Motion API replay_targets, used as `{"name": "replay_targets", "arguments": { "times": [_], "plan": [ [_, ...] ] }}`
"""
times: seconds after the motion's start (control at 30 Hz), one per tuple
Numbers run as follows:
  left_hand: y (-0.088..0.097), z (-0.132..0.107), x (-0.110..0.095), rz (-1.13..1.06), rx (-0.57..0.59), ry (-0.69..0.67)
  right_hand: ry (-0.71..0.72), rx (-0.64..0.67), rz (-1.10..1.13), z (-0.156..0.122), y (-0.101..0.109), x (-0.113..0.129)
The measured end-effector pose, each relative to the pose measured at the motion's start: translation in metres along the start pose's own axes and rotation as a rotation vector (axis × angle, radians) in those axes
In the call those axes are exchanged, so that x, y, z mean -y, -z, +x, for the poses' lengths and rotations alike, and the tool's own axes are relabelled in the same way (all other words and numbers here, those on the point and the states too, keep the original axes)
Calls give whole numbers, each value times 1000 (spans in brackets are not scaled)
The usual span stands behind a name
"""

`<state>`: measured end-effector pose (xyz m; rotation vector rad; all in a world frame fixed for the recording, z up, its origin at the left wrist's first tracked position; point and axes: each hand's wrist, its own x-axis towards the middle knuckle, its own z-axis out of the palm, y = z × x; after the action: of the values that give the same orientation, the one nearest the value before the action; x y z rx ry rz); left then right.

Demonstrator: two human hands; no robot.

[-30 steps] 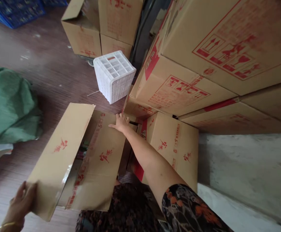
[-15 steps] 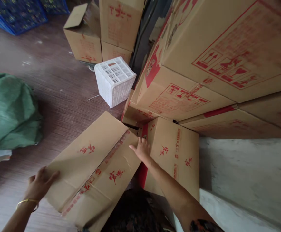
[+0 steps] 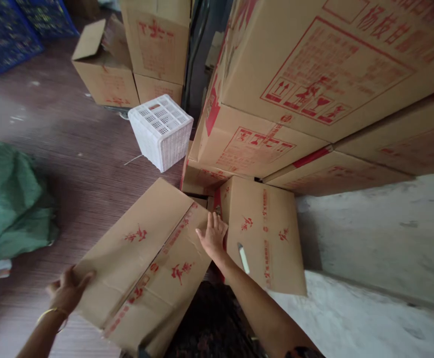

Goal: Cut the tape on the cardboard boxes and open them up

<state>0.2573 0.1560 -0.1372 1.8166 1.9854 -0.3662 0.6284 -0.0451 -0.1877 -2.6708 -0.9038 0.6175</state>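
I watch both hands press a closed brown carton [image 3: 146, 258] w/ red print & taped seam: left hand [image 3: 67, 291] flat at corner, right hand [image 3: 212, 236] spread on edge.

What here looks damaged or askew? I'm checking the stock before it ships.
The box under both hands lies tilted, with a small tear beside its taped seam. Farther back, another box stands with a flap up. A small white object lies loose on the neighbouring box.

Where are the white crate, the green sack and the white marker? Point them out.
white crate [image 3: 162, 133], head view, its side wall
green sack [image 3: 10, 199], head view, its middle
white marker [image 3: 243, 258], head view, its barrel
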Motion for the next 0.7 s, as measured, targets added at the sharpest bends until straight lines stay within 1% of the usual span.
{"name": "replay_targets", "arguments": {
  "times": [0.07, 0.13, 0.2, 0.27, 0.33, 0.37, 0.43, 0.47, 0.53, 0.6, 0.63, 0.7],
  "plan": [
    [7, -9, -8, -99, 76, 52, 120, -6, -4, -40, -9, 5],
    [10, -15, -13, -141, 85, 68, 275, 22, 18, -89, -24, 13],
    [8, -18, -12, -158, 81, 49, 424, 84, 62, -139, -41, 28],
    [5, -17, -5, -148, 95, -7, 550, 156, 112, -183, -55, 50],
    [3, -16, 7, -110, 117, -118, 652, 204, 150, -213, -64, 78],
    [3, -16, 15, -95, 126, -175, 690, 214, 157, -221, -67, 94],
    [5, -19, 31, -43, 144, -306, 750, 220, 129, -228, -70, 123],
    [7, -22, 39, 14, 147, -371, 769, 224, 97, -228, -69, 137],
    [11, -31, 54, 200, 124, -500, 785, 235, 16, -224, -67, 156],
    [13, -40, 63, 407, 53, -624, 801, 220, -52, -221, -60, 165],
    [13, -44, 65, 475, 10, -676, 808, 197, -73, -223, -54, 165],
    [12, -49, 64, 541, -50, -795, 814, 139, -89, -234, -37, 155]
  ]
}}
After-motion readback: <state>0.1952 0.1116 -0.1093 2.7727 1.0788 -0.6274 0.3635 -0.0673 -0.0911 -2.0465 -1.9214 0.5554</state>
